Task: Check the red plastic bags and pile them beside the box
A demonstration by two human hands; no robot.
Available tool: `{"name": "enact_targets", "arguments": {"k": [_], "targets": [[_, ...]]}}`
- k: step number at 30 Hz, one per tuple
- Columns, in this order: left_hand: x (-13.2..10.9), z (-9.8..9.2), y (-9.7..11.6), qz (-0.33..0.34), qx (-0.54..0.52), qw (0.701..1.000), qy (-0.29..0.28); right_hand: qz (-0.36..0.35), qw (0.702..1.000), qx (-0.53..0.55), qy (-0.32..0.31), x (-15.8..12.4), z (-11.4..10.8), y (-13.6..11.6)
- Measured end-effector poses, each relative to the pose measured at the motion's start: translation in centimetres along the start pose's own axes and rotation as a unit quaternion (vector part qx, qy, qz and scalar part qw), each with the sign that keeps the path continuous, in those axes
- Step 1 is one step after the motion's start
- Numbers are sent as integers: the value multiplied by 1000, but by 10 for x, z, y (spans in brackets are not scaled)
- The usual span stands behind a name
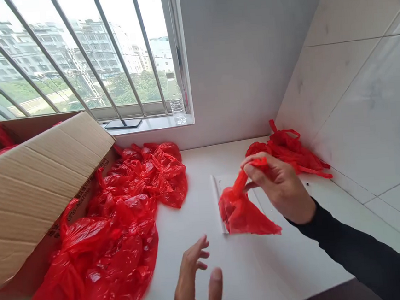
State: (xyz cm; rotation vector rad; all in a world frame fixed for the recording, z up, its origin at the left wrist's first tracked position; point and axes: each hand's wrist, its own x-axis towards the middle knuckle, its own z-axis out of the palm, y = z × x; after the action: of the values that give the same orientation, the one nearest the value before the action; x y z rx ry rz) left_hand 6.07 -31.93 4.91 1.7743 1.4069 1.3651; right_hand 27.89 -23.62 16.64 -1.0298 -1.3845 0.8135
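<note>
The right hand point(281, 187) is raised over the white desk point(195, 178), its fingers pinched shut on the top of a red plastic bag point(241, 211) that hangs down in a rough triangle, its lower edge on or just above the desk. Behind the bag lies a pale strip point(220, 204), perhaps the edge of a flat sheet, though the view is too washed out to tell. The left hand point(196, 279) hovers low near the front edge, fingers spread wide and holding nothing, well apart from the bag. To the left a loose heap of red bags point(122, 221) spills across the desk against a tipped cardboard box point(32, 181). A smaller pile of red bags point(290, 154) sits by the tiled wall point(356, 110), just behind the right hand. A clear bottle point(176, 101) stands on the window sill point(156, 122)
</note>
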Motion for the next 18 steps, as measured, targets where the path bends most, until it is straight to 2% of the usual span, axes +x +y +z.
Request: {"name": "enact_targets", "arguments": {"k": [3, 5, 6, 8, 11, 14, 18], "targets": [[-10, 9, 9, -69, -69, 992, -85, 135, 975, 81, -154, -53, 26, -12], [-13, 7, 6, -142, -70, 982, -106, 178, 949, 89, -243, -75, 32, -12], [-13, 3, 3, -178, -72, 975, -114, 176, 945, 80, -265, -82, 33, -9], [-10, -7, -3, -218, -90, 962, -138, 132, 956, 28, -262, -87, 31, 4], [-3, -19, -11, -197, -117, 954, -193, 57, 959, -103, -257, -86, 30, 35], [0, -25, -17, -177, -76, 964, -182, 59, 944, -166, -278, -87, 34, 58], [1, -27, -21, -176, -49, 971, -152, 76, 947, -164, -266, -92, 37, 63]]}}
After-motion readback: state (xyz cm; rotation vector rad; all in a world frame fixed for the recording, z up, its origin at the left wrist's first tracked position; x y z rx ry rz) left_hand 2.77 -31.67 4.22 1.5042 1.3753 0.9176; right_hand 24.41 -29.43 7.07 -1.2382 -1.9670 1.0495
